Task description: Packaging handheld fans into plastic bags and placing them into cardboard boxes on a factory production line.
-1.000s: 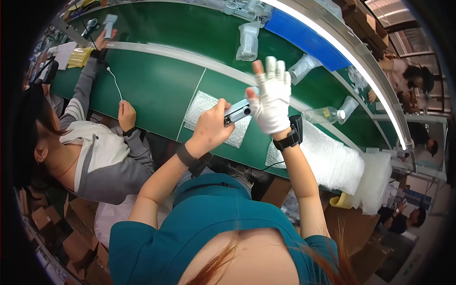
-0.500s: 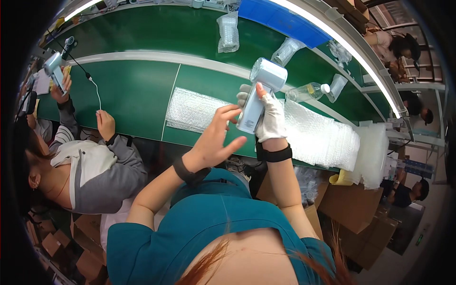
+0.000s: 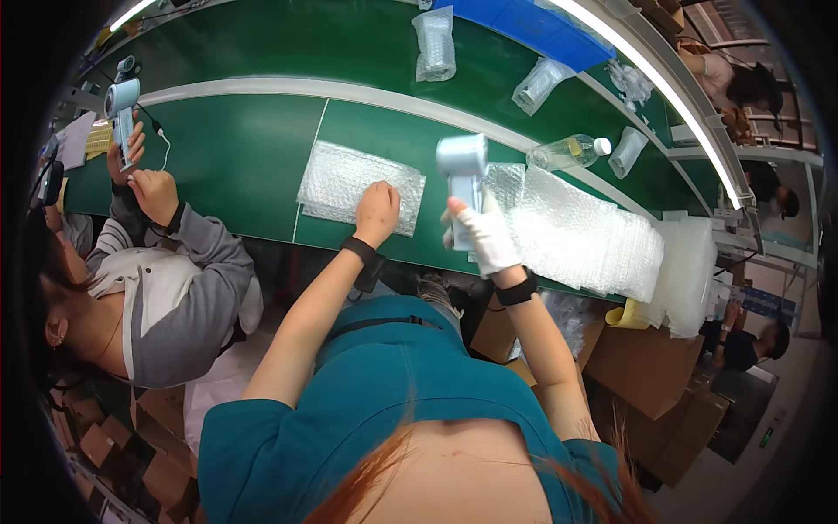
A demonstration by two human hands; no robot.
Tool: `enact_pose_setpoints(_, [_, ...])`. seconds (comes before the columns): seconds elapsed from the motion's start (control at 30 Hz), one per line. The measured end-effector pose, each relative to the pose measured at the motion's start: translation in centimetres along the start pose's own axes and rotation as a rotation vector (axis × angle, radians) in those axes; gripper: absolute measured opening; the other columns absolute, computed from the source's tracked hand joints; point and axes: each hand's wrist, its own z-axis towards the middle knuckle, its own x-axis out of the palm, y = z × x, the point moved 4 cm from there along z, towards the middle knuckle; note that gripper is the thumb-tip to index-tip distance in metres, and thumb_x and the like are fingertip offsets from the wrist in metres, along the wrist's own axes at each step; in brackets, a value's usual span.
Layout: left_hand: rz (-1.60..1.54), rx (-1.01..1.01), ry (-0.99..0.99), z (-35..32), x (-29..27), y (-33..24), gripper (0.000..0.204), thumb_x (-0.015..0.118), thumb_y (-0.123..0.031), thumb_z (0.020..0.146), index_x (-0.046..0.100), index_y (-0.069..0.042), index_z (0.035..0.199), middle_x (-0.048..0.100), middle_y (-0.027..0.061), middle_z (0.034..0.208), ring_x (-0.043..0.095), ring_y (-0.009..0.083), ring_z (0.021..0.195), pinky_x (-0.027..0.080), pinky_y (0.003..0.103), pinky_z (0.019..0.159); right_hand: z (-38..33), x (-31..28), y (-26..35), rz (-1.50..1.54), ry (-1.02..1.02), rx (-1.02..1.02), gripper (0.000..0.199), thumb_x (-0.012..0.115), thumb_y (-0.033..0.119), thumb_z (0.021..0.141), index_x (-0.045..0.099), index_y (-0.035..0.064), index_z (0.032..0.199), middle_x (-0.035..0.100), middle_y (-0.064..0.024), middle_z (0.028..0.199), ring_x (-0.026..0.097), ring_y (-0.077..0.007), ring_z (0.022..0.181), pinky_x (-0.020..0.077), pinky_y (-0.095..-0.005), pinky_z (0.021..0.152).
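Observation:
My right hand (image 3: 489, 234), in a white glove that leaves the thumb tip bare, grips a light-blue handheld fan (image 3: 463, 159) by its handle. The fan stands nearly upright over the green table, its barrel-shaped head at the top. My bare left hand (image 3: 378, 214) rests on a small stack of clear bubble-wrap bags (image 3: 336, 179), with its fingers closed at the top bag. The fingertips are partly hidden by the hand itself. To the right of the fan lies a larger fanned-out pile of bubble-wrap bags (image 3: 594, 236).
A clear plastic bottle (image 3: 567, 154) lies behind the pile. Wrapped items (image 3: 434, 45) and a blue bin (image 3: 524, 31) are farther back. At the left a co-worker (image 3: 166, 306) holds a similar fan (image 3: 124, 109). Cardboard boxes (image 3: 646, 375) stand below the table at right.
My left hand has moved from beside the fan down onto the bubble-wrap stack, its spread fingers now closed. My right hand has lowered slightly and turned the fan more upright.

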Motion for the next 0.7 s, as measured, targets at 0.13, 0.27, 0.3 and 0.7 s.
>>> enact_pose_setpoints(0.13, [-0.057,-0.190,0.056,1.0,0.3,1.8,0.017,0.054,-0.015,0.083,0.057,0.000,0.077,0.060,0.0168,0.075,0.058,0.0346,0.074,0.045,0.044,0.067,3.0,-0.7,-8.1,-0.393,-0.056,0.018,0.049,0.066,0.022,0.080,0.045,0.0046,0.121,0.060,-0.0127,0.078,0.059,-0.0181,0.055,0.0452,-0.0311,0.048])
enact_pose_setpoints(0.27, [-0.439,-0.494,0.202,1.6,-0.1,4.0,0.017,0.054,-0.015,0.084,0.058,0.001,0.078,0.061,0.0206,0.076,0.058,0.0367,0.073,0.045,0.043,0.065,5.5,-0.5,-10.5,-0.832,-0.083,-0.182,0.052,0.065,0.034,0.078,0.046,0.0103,0.120,0.063,-0.0209,0.086,0.062,-0.0363,0.078,0.0478,-0.0424,0.066])
enact_pose_setpoints(0.3, [-0.432,-0.490,0.112,1.6,-1.1,3.3,0.014,0.055,-0.013,0.083,0.057,0.001,0.079,0.061,0.0204,0.073,0.058,0.0372,0.069,0.045,0.042,0.063,5.6,0.1,-10.1,-1.071,-0.067,-0.163,0.047,0.065,0.033,0.077,0.047,0.0113,0.116,0.063,-0.0194,0.084,0.062,-0.0359,0.077,0.0482,-0.0424,0.065])
enact_pose_setpoints(0.7, [-0.082,0.384,-0.227,0.9,-10.3,-10.9,0.007,0.060,-0.005,0.076,0.053,-0.003,0.077,0.054,0.0097,0.077,0.052,0.0290,0.075,0.043,0.039,0.066,3.6,2.3,-0.6,0.265,0.271,0.390,0.024,0.059,0.026,0.084,0.049,0.0057,0.093,0.054,-0.0059,0.068,0.055,-0.0160,0.057,0.0419,-0.0284,0.042])
